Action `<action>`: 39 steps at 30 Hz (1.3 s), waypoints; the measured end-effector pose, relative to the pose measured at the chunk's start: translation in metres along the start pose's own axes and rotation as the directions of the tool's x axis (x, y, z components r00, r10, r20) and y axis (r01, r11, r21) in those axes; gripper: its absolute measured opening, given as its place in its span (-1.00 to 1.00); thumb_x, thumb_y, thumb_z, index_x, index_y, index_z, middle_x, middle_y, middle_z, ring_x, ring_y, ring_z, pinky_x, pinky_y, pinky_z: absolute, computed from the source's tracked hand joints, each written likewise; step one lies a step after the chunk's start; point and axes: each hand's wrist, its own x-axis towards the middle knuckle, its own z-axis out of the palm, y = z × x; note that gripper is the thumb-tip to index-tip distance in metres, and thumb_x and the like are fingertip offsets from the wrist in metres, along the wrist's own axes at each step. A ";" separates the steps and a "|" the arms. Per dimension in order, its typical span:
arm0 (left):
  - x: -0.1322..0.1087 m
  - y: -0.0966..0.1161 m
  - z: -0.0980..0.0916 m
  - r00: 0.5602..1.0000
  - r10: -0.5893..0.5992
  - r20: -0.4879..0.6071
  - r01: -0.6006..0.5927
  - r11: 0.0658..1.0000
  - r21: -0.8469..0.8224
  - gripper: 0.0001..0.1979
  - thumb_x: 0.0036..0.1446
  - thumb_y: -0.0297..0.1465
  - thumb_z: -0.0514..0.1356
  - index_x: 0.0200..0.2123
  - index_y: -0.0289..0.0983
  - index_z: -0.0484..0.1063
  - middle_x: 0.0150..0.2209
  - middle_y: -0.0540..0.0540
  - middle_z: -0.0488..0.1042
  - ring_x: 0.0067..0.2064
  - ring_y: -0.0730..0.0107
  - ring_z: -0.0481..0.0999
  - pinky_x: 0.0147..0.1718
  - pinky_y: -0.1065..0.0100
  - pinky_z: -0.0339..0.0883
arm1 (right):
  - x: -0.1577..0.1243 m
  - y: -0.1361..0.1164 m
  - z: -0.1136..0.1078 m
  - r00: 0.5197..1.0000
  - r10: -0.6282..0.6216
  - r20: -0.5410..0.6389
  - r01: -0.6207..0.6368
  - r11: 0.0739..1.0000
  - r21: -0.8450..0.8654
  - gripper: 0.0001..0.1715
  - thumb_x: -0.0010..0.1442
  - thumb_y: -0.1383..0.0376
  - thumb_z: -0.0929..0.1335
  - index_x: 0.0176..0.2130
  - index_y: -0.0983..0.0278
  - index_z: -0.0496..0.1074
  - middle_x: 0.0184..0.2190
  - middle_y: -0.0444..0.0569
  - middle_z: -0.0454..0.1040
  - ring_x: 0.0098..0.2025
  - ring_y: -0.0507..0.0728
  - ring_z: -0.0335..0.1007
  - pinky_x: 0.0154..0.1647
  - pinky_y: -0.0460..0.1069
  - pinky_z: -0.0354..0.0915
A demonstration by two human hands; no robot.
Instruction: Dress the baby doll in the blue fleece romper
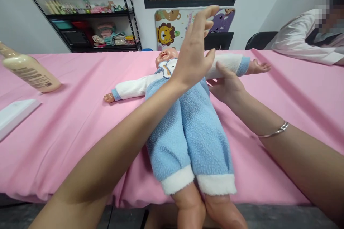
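- A baby doll with a soft, fuzzy blue and white suit is lying on its back in the middle of the table. Its head is pointing away from the person, and its bare legs are sticking out past the near edge.
- Both doll arms are stretching out sideways, in white sleeves with blue cuffs.
- The left hand is reaching up over the doll's chest. Its fingers are bending a little, its thumb is standing apart, and it is holding nothing.
- The right hand is resting by the doll's side, with its thumb lying against the sleeve on that side. Its fingertips are partly hiding, so I cannot tell if it is pinching anything.
- A thin, shiny silver bracelet is going around the right wrist.
- A smooth pink cloth is covering the table under the doll.
- On the left, a cream-coloured bottle is standing near a flat white thing.
- Behind the table, a black metal shelf is holding folded cloths, and a board with a yellow lion is leaning below a dark-framed window.
- At the far right, another person in a white shirt is sitting near a black chair.
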 end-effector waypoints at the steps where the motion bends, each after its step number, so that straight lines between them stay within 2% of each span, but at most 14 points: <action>1: -0.001 -0.001 -0.003 0.999 0.022 -0.028 -0.022 0.999 -0.032 -0.42 0.11 -0.60 0.02 0.19 -0.15 0.00 0.28 -0.12 0.16 0.17 0.24 0.24 -0.07 0.32 0.33 | 0.003 -0.001 -0.008 0.999 0.020 -0.035 -0.017 0.997 0.074 -0.82 0.10 0.14 0.41 -0.33 0.10 0.34 -0.13 -0.08 0.45 0.00 0.19 0.41 -0.11 0.09 0.51; 4: -0.011 -0.015 -0.010 0.996 0.046 -0.078 -0.052 0.995 -0.084 -0.46 0.07 -0.67 0.02 0.11 -0.25 0.07 0.16 -0.19 0.30 0.01 0.40 0.39 -0.11 0.40 0.35 | 0.018 0.001 -0.031 0.966 0.107 -0.236 -0.047 0.968 0.245 -0.82 0.11 0.30 0.40 -0.33 0.12 0.27 -0.14 -0.10 0.41 -0.03 0.13 0.43 -0.13 0.04 0.53; 6: -0.024 -0.032 -0.015 1.000 -0.022 -0.020 0.021 0.999 -0.031 -0.48 0.06 -0.65 0.04 0.11 -0.27 0.10 0.03 -0.18 0.41 -0.07 0.37 0.44 -0.10 0.35 0.36 | 0.025 0.003 -0.043 0.927 0.196 -0.321 -0.103 0.953 0.286 -0.81 0.12 0.42 0.36 -0.32 0.18 0.27 -0.13 -0.08 0.40 -0.08 0.08 0.45 -0.14 0.00 0.53; 9: -0.047 -0.060 -0.021 0.984 -0.175 0.045 0.172 0.984 0.054 -0.57 0.11 -0.54 0.09 0.07 -0.22 0.18 -0.10 -0.13 0.47 -0.14 0.32 0.46 -0.13 0.28 0.36 | 0.027 0.005 -0.051 0.897 0.252 -0.363 -0.212 0.966 0.147 -0.83 0.13 0.48 0.35 -0.33 0.27 0.26 -0.14 -0.02 0.39 -0.16 0.06 0.46 -0.13 -0.01 0.50; 12: -0.064 -0.079 -0.029 0.952 -0.306 -0.004 0.306 0.951 0.039 -0.76 0.16 -0.42 0.11 -0.07 -0.22 0.27 -0.19 -0.11 0.49 -0.21 0.32 0.45 -0.18 0.29 0.33 | 0.025 0.006 -0.052 0.895 0.117 -0.431 -0.223 0.953 -0.204 -0.70 0.06 0.42 0.44 -0.38 0.25 0.20 -0.18 -0.02 0.37 -0.10 0.12 0.41 0.05 0.09 0.38; 15: -0.070 -0.086 -0.036 0.909 -0.416 -0.006 0.415 0.907 0.063 -0.94 0.18 -0.36 0.10 -0.32 -0.22 0.31 -0.31 -0.06 0.48 -0.27 0.33 0.40 -0.22 0.31 0.27 | 0.025 0.009 -0.053 0.901 -0.034 -0.433 -0.233 0.804 -0.548 -0.61 0.01 0.28 0.48 -0.40 0.20 0.16 -0.17 0.03 0.37 0.02 0.27 0.33 0.16 0.24 0.22; 17: -0.070 -0.088 -0.040 0.884 -0.467 0.030 0.461 0.880 0.116 -0.83 0.19 -0.33 0.08 -0.45 -0.22 0.27 -0.40 -0.04 0.43 -0.33 0.33 0.34 -0.28 0.32 0.20 | 0.025 0.012 -0.056 0.907 -0.075 -0.415 -0.259 0.677 -0.688 -0.57 0.01 0.19 0.46 -0.42 0.18 0.11 -0.14 0.08 0.38 0.10 0.36 0.27 0.15 0.30 0.18; 21: -0.070 -0.094 -0.049 0.850 -0.500 0.165 0.479 0.864 0.152 -0.62 0.23 -0.21 0.03 -0.61 -0.21 0.13 -0.56 0.00 0.22 -0.45 0.35 0.19 -0.42 0.30 0.01 | 0.021 0.015 -0.060 0.916 -0.071 -0.396 -0.284 0.584 -0.761 -0.64 0.07 0.15 0.43 -0.35 0.20 0.15 -0.09 0.19 0.40 0.20 0.46 0.15 0.17 0.35 0.11; 25: -0.070 -0.101 -0.057 0.799 -0.486 0.354 0.502 0.863 0.053 -0.51 0.26 -0.12 0.00 -0.66 -0.21 0.05 -0.61 0.03 0.08 -0.51 0.40 0.08 -0.45 0.31 -0.04 | 0.006 0.009 -0.045 0.886 -0.423 -0.190 0.064 0.518 -0.853 -0.78 0.11 0.29 0.40 -0.22 0.22 0.31 -0.01 0.16 0.38 0.24 0.37 0.08 0.24 0.28 0.03; 27: -0.071 -0.106 -0.062 0.779 -0.457 0.428 0.508 0.862 -0.004 -0.50 0.24 -0.10 0.04 -0.67 -0.22 0.11 -0.60 0.03 0.12 -0.51 0.42 0.10 -0.45 0.33 -0.01 | -0.005 0.004 -0.031 0.876 -0.479 -0.053 0.270 0.579 -0.770 -0.91 0.16 0.31 0.38 -0.28 0.20 0.36 -0.14 0.06 0.43 0.03 0.25 0.29 0.09 0.17 0.20; 28: -0.072 -0.109 -0.064 0.771 -0.442 0.458 0.512 0.858 -0.034 -0.51 0.21 -0.09 0.08 -0.66 -0.23 0.16 -0.59 0.03 0.14 -0.50 0.42 0.11 -0.45 0.33 0.00 | -0.010 0.002 -0.023 0.910 -0.414 0.009 0.303 0.651 -0.696 -0.91 0.20 0.28 0.37 -0.36 0.20 0.36 -0.28 0.01 0.44 -0.14 0.19 0.35 -0.06 0.10 0.27; 30: -0.074 -0.116 -0.069 0.759 -0.411 0.505 0.527 0.844 -0.104 -0.53 0.15 -0.05 0.16 -0.64 -0.24 0.23 -0.56 0.02 0.17 -0.48 0.43 0.12 -0.46 0.35 0.00 | -0.019 0.000 -0.011 0.967 -0.204 0.155 0.256 0.786 -0.562 -0.63 0.23 0.17 0.37 -0.55 0.23 0.32 -0.54 -0.09 0.31 -0.45 0.06 0.23 -0.37 -0.01 0.23; 34: -0.079 -0.130 -0.073 0.732 -0.359 0.579 0.579 0.776 -0.250 -0.59 0.07 -0.07 0.25 -0.57 -0.25 0.30 -0.50 0.02 0.21 -0.44 0.43 0.16 -0.45 0.38 0.06 | -0.022 0.000 -0.008 0.930 0.024 0.366 0.163 0.867 -0.472 -0.50 0.12 0.02 0.45 -0.62 0.27 0.34 -0.62 -0.15 0.22 -0.54 -0.03 0.06 -0.56 -0.10 0.04; 39: -0.080 -0.130 -0.070 0.726 -0.380 0.573 0.596 0.763 -0.249 -0.66 0.05 -0.12 0.26 -0.55 -0.25 0.38 -0.48 -0.01 0.34 -0.40 0.39 0.28 -0.36 0.34 0.22 | -0.009 -0.005 -0.016 0.985 -0.060 0.165 0.112 0.936 -0.334 -0.59 0.11 0.09 0.47 -0.55 0.26 0.34 -0.63 -0.17 0.22 -0.59 -0.05 0.07 -0.63 -0.12 0.04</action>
